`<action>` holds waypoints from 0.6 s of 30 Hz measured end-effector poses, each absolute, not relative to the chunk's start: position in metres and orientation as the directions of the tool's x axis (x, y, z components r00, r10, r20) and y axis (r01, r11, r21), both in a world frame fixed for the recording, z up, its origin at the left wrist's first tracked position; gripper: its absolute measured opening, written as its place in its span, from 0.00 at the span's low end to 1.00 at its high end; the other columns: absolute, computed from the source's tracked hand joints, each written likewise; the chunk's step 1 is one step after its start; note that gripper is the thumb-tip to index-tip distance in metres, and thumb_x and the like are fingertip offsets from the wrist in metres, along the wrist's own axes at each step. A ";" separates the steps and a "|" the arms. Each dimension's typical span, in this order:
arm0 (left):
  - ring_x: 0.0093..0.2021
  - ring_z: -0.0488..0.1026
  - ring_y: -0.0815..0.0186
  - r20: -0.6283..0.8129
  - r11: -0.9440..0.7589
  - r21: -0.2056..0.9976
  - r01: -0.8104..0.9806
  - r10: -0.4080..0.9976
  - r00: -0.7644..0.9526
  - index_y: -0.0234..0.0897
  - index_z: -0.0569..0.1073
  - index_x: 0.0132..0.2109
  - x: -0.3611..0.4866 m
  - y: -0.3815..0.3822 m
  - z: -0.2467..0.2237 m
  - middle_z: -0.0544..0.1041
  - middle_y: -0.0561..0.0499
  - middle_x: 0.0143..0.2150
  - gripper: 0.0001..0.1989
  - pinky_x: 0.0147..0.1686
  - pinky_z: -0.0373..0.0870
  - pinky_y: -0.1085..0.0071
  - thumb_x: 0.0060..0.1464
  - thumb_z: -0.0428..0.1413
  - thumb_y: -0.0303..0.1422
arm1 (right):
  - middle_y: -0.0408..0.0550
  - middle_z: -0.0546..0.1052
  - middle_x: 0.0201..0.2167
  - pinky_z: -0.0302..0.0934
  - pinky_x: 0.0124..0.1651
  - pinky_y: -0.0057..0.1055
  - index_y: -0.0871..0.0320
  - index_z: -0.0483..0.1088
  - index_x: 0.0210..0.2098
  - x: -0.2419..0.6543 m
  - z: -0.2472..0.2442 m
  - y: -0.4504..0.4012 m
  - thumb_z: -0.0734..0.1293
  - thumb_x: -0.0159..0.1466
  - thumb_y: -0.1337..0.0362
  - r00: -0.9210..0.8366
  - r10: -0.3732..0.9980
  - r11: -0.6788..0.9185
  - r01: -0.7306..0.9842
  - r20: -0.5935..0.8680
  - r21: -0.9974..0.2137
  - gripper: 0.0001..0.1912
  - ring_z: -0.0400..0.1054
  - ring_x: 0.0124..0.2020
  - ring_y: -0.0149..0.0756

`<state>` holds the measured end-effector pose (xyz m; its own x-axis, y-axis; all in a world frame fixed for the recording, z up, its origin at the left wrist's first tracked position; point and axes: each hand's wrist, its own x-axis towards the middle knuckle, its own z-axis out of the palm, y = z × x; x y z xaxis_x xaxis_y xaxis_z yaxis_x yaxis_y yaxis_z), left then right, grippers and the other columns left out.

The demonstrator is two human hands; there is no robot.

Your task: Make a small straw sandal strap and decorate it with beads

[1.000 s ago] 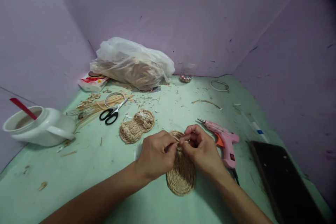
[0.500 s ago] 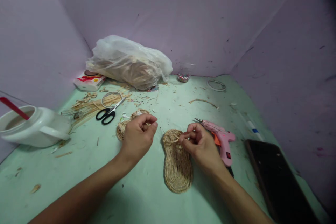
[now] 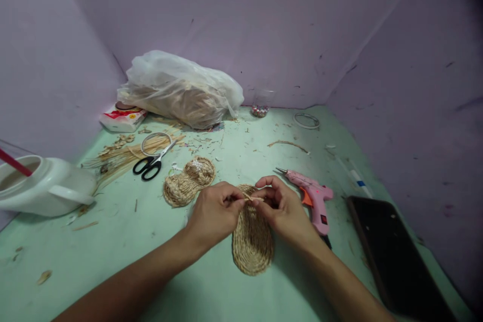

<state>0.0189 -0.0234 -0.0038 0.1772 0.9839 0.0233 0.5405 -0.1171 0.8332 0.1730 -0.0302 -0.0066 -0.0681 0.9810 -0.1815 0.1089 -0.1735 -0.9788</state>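
Observation:
A small woven straw slipper (image 3: 252,249) lies on the table in front of me, its rounded toe end partly covered by my fingers. Above that end, my left hand (image 3: 218,212) pinches one end of a short pale straw strand (image 3: 249,197). Thumb and fingers of my right hand (image 3: 282,207) close on the strand's other end. To the left of the hands rests a second woven slipper (image 3: 188,181), with small white beads on its strap. Just right of my right hand lies a pink glue gun (image 3: 317,200) with an orange trigger.
Black-handled scissors (image 3: 151,166) lie on straw strips beside a white jug (image 3: 56,183). Behind stand a plastic bag (image 3: 181,93), a tissue pack (image 3: 124,119) and a bead jar (image 3: 260,109). A tape ring (image 3: 306,121), a marker (image 3: 360,182) and a dark phone (image 3: 396,256) are at right.
My left hand has moved right from above the beaded slipper, uncovering it, and now meets my right hand at the strand. The whole view has shifted slightly.

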 end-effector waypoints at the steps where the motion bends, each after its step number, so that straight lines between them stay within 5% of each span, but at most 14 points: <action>1: 0.25 0.66 0.71 0.021 -0.112 0.834 0.541 0.985 0.173 0.38 0.76 0.28 0.019 -0.023 -0.004 0.74 0.54 0.25 0.06 0.26 0.61 0.74 0.47 0.55 0.26 | 0.41 0.74 0.24 0.54 0.24 0.26 0.55 0.60 0.35 0.173 -0.007 -0.030 0.67 0.51 0.67 -0.063 0.980 -0.179 0.104 -0.186 -0.978 0.13 0.64 0.22 0.29; 18: 0.23 0.65 0.71 0.030 -0.133 0.827 0.546 0.981 0.193 0.36 0.76 0.27 0.021 -0.024 -0.002 0.73 0.53 0.24 0.05 0.24 0.59 0.74 0.46 0.55 0.27 | 0.41 0.73 0.26 0.53 0.23 0.26 0.54 0.61 0.36 0.172 -0.014 -0.031 0.65 0.52 0.68 -0.032 0.991 -0.123 0.200 -0.132 -0.972 0.13 0.62 0.21 0.29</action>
